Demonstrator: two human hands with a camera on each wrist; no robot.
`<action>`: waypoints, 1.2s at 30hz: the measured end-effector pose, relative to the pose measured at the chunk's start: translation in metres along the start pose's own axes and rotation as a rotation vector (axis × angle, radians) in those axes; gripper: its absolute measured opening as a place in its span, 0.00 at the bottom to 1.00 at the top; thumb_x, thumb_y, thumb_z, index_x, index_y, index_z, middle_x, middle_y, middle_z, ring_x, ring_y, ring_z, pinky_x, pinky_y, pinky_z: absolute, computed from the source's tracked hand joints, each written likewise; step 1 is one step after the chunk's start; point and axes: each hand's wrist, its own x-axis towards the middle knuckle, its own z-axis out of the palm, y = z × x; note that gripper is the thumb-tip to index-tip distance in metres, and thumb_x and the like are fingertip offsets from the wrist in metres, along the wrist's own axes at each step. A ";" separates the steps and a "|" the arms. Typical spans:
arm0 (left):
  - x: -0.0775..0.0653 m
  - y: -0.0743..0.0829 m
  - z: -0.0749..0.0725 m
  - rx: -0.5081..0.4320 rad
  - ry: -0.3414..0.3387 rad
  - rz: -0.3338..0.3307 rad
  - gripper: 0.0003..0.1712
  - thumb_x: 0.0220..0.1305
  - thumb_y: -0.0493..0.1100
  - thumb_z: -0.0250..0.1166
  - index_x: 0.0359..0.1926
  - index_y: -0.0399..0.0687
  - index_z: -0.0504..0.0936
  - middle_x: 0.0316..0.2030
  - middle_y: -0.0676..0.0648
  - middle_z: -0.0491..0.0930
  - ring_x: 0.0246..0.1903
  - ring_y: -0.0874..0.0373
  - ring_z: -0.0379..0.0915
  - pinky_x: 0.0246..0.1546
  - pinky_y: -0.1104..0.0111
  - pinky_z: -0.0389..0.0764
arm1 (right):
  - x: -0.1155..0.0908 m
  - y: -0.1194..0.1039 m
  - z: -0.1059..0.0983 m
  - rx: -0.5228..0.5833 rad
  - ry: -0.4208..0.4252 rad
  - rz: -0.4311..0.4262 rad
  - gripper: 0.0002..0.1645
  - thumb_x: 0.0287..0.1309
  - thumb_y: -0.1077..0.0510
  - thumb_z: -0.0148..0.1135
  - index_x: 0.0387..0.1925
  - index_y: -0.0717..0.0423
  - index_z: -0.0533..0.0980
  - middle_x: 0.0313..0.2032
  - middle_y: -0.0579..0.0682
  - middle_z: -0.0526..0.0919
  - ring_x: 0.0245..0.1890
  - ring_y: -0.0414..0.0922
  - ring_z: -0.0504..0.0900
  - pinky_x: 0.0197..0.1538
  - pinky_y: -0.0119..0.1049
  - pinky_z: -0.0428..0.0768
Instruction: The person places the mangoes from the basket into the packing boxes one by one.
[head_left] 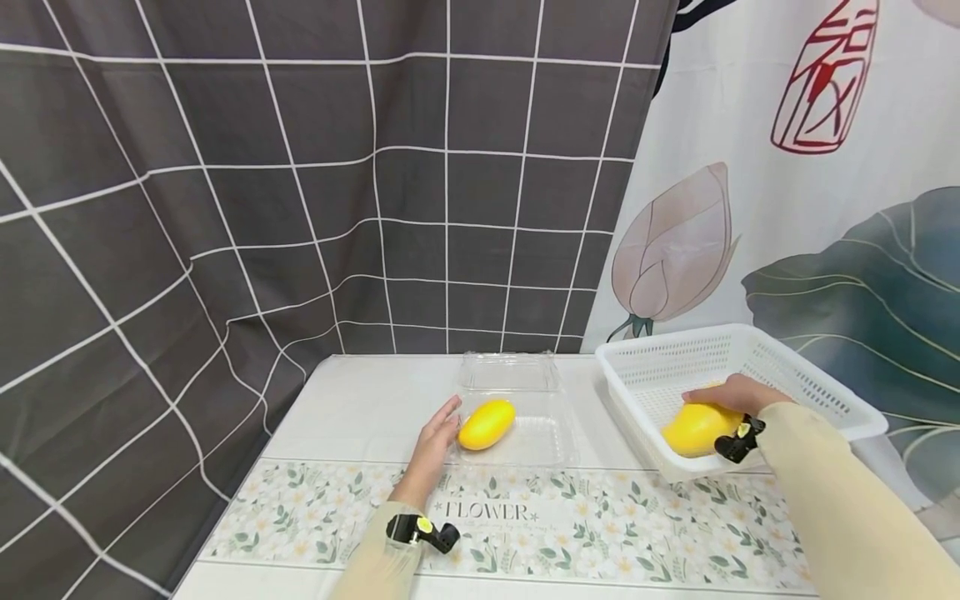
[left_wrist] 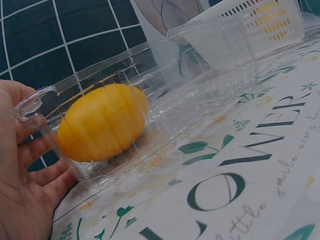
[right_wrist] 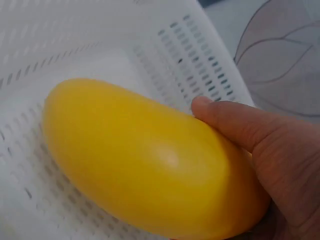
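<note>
A clear plastic clamshell box (head_left: 536, 433) lies with its lid (head_left: 510, 372) folded back. One yellow mango (head_left: 487, 424) rests in the left end of the box. My left hand (head_left: 437, 437) is at the box's left side, its fingers extended against the wall, as the left wrist view shows (left_wrist: 40, 165). Inside the white basket (head_left: 630, 417), my right hand (head_left: 738, 393) grips another yellow mango (head_left: 697, 429). In the right wrist view the thumb lies along this mango (right_wrist: 145, 155); the other fingers are mostly hidden.
The basket, with slotted walls, stands on the right of the white table (head_left: 360, 408). A floral cloth strip with lettering (head_left: 555, 517) runs along the front. Behind hang a dark grid curtain (head_left: 405, 192) and a white curtain with a lotus print (head_left: 675, 242).
</note>
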 end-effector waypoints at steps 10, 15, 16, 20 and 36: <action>0.000 0.000 -0.001 0.007 0.000 -0.011 0.29 0.81 0.47 0.46 0.78 0.51 0.61 0.77 0.49 0.58 0.75 0.44 0.55 0.74 0.46 0.58 | -0.006 -0.028 -0.004 0.096 0.075 -0.155 0.54 0.63 0.28 0.58 0.59 0.77 0.59 0.40 0.62 0.74 0.30 0.49 0.78 0.33 0.38 0.83; 0.001 0.000 -0.001 0.008 -0.001 -0.015 0.29 0.80 0.48 0.46 0.78 0.51 0.61 0.77 0.50 0.58 0.75 0.45 0.55 0.75 0.46 0.57 | -0.012 -0.045 -0.009 0.083 0.144 -0.224 0.56 0.64 0.29 0.58 0.62 0.77 0.57 0.43 0.65 0.73 0.32 0.50 0.78 0.35 0.39 0.84; 0.001 0.000 -0.001 0.009 -0.001 -0.014 0.29 0.80 0.48 0.46 0.78 0.51 0.61 0.77 0.49 0.58 0.75 0.44 0.55 0.75 0.46 0.57 | -0.014 -0.048 -0.010 0.079 0.162 -0.231 0.57 0.63 0.29 0.58 0.62 0.78 0.56 0.44 0.66 0.73 0.33 0.51 0.78 0.35 0.39 0.85; 0.001 0.000 -0.001 0.008 -0.002 -0.018 0.29 0.80 0.48 0.46 0.78 0.51 0.61 0.77 0.49 0.58 0.75 0.45 0.55 0.75 0.46 0.57 | -0.022 -0.058 -0.016 0.068 0.229 -0.256 0.61 0.62 0.27 0.58 0.65 0.78 0.53 0.47 0.68 0.71 0.36 0.52 0.78 0.35 0.38 0.85; -0.002 0.002 0.000 0.006 -0.004 -0.013 0.30 0.80 0.49 0.46 0.78 0.51 0.60 0.77 0.49 0.58 0.75 0.44 0.55 0.75 0.46 0.56 | -0.039 -0.124 0.002 0.129 0.316 -0.361 0.57 0.60 0.30 0.63 0.67 0.71 0.57 0.51 0.67 0.72 0.43 0.57 0.78 0.37 0.39 0.85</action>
